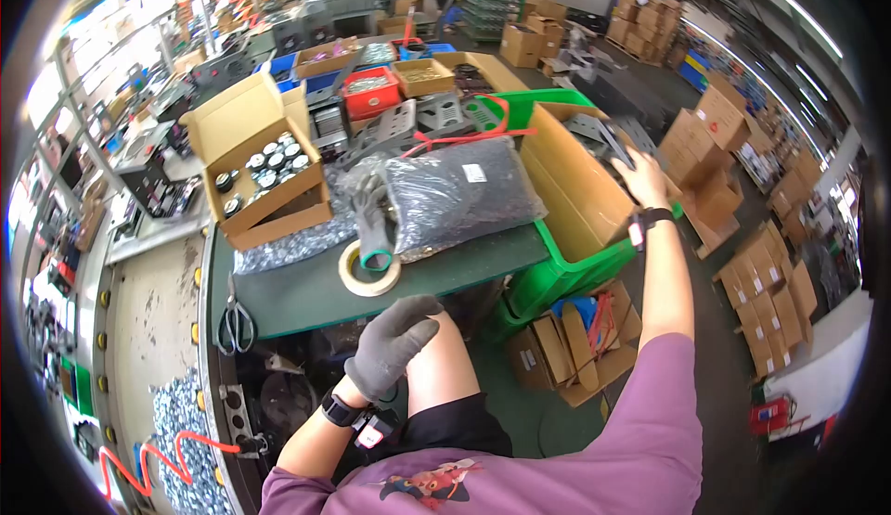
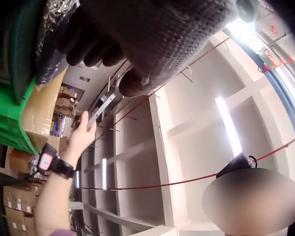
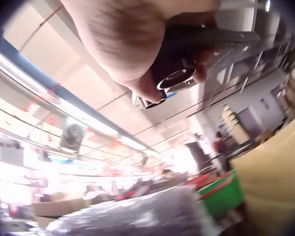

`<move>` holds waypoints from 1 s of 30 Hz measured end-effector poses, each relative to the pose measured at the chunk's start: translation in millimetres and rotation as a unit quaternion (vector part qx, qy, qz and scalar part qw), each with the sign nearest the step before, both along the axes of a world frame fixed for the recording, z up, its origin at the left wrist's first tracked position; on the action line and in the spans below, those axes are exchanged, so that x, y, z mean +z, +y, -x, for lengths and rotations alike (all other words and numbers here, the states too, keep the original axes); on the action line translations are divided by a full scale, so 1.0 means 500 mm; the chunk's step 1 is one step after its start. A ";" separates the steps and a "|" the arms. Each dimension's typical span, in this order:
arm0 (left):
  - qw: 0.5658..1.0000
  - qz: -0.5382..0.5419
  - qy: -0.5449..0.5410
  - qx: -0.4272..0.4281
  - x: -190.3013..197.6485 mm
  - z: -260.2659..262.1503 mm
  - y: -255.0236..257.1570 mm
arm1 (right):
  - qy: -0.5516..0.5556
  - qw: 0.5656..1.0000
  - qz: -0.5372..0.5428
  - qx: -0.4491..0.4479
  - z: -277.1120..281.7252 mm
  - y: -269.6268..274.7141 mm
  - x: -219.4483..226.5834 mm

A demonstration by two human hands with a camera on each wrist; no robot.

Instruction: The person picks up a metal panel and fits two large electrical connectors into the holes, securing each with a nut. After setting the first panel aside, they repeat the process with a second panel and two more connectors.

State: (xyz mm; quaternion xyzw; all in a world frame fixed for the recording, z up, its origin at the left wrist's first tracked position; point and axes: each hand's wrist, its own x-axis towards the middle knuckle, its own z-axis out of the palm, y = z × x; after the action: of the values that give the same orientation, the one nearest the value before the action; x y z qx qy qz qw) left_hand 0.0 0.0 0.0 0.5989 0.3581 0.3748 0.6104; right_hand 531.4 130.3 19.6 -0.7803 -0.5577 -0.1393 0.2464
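The bare right hand (image 1: 642, 179) is over the cardboard box (image 1: 580, 186) set in a green crate. It grips a dark metal part (image 1: 613, 143); in the right wrist view the fingers of the hand (image 3: 152, 54) curl round that dark part (image 3: 179, 61), which has a round hole. The left hand (image 1: 392, 346), in a grey glove, is above the person's thigh and holds nothing, its fingers loosely bent. In the left wrist view the gloved hand (image 2: 147, 44) fills the top, and the right hand (image 2: 81, 136) is raised with the grey part (image 2: 102, 109).
On the green table (image 1: 445, 269) lie a plastic-wrapped bundle (image 1: 464, 195), a tape roll (image 1: 369, 269), a spare grey glove (image 1: 374, 223), scissors (image 1: 236, 323) and an open carton of round parts (image 1: 269, 176). Red bins (image 1: 371, 97) stand behind. Below the crate is a box of scraps (image 1: 594, 348).
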 end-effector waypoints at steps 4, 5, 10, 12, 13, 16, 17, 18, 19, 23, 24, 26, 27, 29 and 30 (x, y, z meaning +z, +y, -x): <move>0.998 0.042 -0.032 0.036 -0.062 0.004 -0.007 | 0.076 0.987 0.122 -0.066 -0.012 0.052 0.042; 0.995 0.069 -0.051 0.044 -0.066 0.028 -0.001 | 0.064 0.997 0.037 -0.023 0.052 0.075 0.036; 0.993 0.062 -0.037 0.091 -0.081 0.062 0.025 | 0.020 0.945 -0.057 0.321 0.404 0.242 0.079; 0.993 0.056 -0.021 0.102 -0.070 0.071 0.024 | 0.033 0.946 0.042 0.320 0.546 0.305 0.089; 0.994 0.015 -0.002 0.108 -0.072 0.078 0.024 | 0.060 0.951 0.105 0.285 0.598 0.346 0.080; 0.988 0.016 0.001 0.156 -0.061 0.115 0.008 | 0.075 0.952 0.165 0.248 0.689 0.479 0.032; 0.986 0.025 0.012 0.166 -0.055 0.135 0.001 | 0.113 0.944 0.185 0.247 0.709 0.503 0.025; 0.983 0.023 0.014 0.179 -0.058 0.154 -0.005 | 0.123 0.961 0.138 0.205 0.715 0.551 -0.021; 0.981 0.027 0.005 0.194 -0.065 0.172 -0.012 | 0.135 0.974 0.091 0.160 0.715 0.600 -0.070; 0.967 -0.013 0.014 0.254 -0.083 0.218 -0.009 | 0.526 0.804 0.052 0.271 0.764 0.576 0.000; 0.966 -0.012 0.009 0.257 -0.082 0.218 -0.004 | 0.490 0.822 0.001 0.289 0.788 0.523 0.052; 0.948 -0.055 0.013 0.313 -0.071 0.209 0.015 | 0.514 0.766 -0.099 0.374 0.804 0.441 0.136; 0.932 -0.120 0.081 0.332 -0.052 0.206 0.021 | 0.507 0.760 -0.111 0.391 0.819 0.365 0.182; 0.850 -0.280 0.204 0.396 0.000 0.190 0.041 | 0.473 0.760 -0.076 0.439 0.830 0.234 0.254; 0.780 -0.371 0.259 0.433 0.019 0.178 0.048 | 0.468 0.756 -0.077 0.452 0.847 0.165 0.279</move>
State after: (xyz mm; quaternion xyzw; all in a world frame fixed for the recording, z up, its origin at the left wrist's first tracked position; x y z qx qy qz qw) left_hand -89.1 24.0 9.6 0.6354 0.5576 0.5341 -0.0008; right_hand 108.1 212.6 158.9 -0.3839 -0.6477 0.3283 0.5703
